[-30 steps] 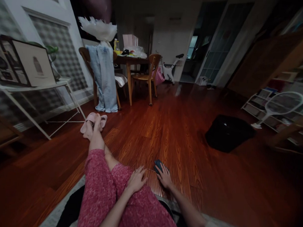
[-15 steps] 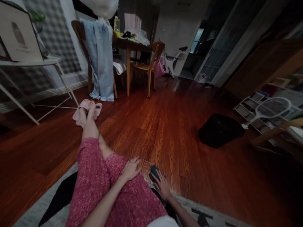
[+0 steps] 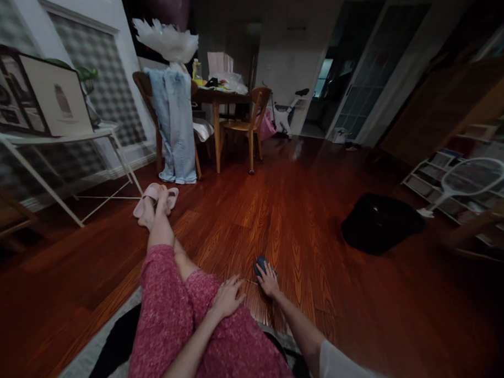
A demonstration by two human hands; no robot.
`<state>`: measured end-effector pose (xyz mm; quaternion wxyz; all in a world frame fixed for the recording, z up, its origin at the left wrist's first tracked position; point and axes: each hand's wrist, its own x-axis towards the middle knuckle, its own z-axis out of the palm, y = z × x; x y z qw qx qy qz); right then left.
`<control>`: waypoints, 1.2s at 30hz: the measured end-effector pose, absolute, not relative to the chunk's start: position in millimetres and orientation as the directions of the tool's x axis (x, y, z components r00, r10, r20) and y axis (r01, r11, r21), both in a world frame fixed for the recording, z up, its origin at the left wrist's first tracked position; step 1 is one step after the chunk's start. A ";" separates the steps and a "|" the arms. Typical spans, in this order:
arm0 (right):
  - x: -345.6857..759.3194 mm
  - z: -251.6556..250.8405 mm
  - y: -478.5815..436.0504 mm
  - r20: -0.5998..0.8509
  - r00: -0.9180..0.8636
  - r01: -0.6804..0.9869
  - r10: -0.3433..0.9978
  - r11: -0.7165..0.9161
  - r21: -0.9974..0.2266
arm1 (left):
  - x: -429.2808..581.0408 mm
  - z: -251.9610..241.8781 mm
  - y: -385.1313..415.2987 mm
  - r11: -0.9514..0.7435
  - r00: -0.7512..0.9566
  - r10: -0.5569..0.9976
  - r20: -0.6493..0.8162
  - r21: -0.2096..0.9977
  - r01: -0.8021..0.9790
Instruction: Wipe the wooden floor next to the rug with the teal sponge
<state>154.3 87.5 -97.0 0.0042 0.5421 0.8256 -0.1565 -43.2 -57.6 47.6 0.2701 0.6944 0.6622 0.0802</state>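
Note:
I sit on the floor with my legs in pink trousers (image 3: pixel 177 313) stretched out ahead. My left hand (image 3: pixel 228 295) rests flat on my knee, fingers apart, holding nothing. My right hand (image 3: pixel 268 279) reaches forward and lies with spread fingers on a small dark blue cloth (image 3: pixel 260 263) pressed onto the wooden floor (image 3: pixel 301 213). My foot lies on a pair of pink slippers (image 3: pixel 154 199) further out.
A black bag (image 3: pixel 378 222) lies on the floor at right, near a low shelf with a white racket (image 3: pixel 467 183). A dining table (image 3: pixel 220 97) with chairs and hanging jeans (image 3: pixel 174 125) stands behind. A white side table (image 3: pixel 55 141) with framed pictures is at left. A grey rug (image 3: pixel 101 343) lies under me.
My right hand has pushed the blue cloth forward over the floor, after drawing it back toward the rug half a second ago. My left hand stays on my knee.

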 end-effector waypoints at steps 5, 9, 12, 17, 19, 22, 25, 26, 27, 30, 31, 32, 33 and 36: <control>191.3 -115.2 30.0 -0.151 -0.525 0.836 0.837 0.475 -0.275 | -42.0 44.3 -57.8 0.011 0.115 0.969 -0.220 0.498 0.867; 228.5 -126.2 -27.0 -0.131 -0.598 0.786 0.791 0.546 -0.291 | -42.4 48.5 -59.7 0.017 0.112 0.966 -0.235 0.486 0.874; 233.6 -121.2 -36.9 -0.145 -0.610 0.778 0.779 0.555 -0.296 | -43.5 50.8 -60.0 0.007 0.130 0.960 -0.250 0.482 0.876; 197.4 -101.4 20.8 -0.198 -0.546 0.828 0.814 0.488 -0.276 | -44.9 45.8 -60.4 -0.018 0.137 0.965 -0.222 0.470 0.882; 175.8 -95.0 54.1 -0.211 -0.501 0.855 0.839 0.443 -0.268 | -45.4 42.9 -60.1 -0.019 0.133 0.968 -0.214 0.467 0.884; 146.4 -89.3 93.4 -0.205 -0.460 0.874 0.864 0.401 -0.273 | -45.6 40.3 -58.9 -0.017 0.131 0.969 -0.208 0.474 0.880; 131.9 -87.2 105.1 -0.208 -0.442 0.883 0.873 0.381 -0.275 | -45.3 39.9 -57.6 -0.010 0.127 0.969 -0.211 0.478 0.878; 132.1 -87.6 101.4 -0.208 -0.445 0.881 0.871 0.384 -0.275 | -45.2 39.9 -57.4 -0.008 0.126 0.969 -0.213 0.479 0.878; 135.0 -88.6 93.9 -0.210 -0.452 0.878 0.867 0.392 -0.274 | -45.0 39.8 -57.3 -0.007 0.124 0.969 -0.212 0.481 0.877; 158.3 -97.1 53.4 -0.213 -0.501 0.854 0.839 0.440 -0.276 | -44.5 38.8 -57.8 -0.008 0.123 0.971 -0.204 0.490 0.872; 169.5 -101.3 36.1 -0.200 -0.526 0.839 0.827 0.466 -0.283 | -44.4 38.3 -58.1 -0.008 0.122 0.972 -0.199 0.494 0.869; 181.5 -105.8 18.5 -0.180 -0.551 0.821 0.815 0.491 -0.292 | -44.4 37.9 -58.5 -0.008 0.122 0.973 -0.195 0.498 0.867; 193.5 -110.0 1.6 -0.158 -0.573 0.803 0.804 0.514 -0.302 | -44.4 37.6 -58.8 -0.008 0.122 0.973 -0.194 0.501 0.865; 221.1 -118.0 -34.8 -0.124 -0.603 0.775 0.788 0.543 -0.323 | -44.8 37.5 -59.9 -0.007 0.128 0.970 -0.207 0.504 0.864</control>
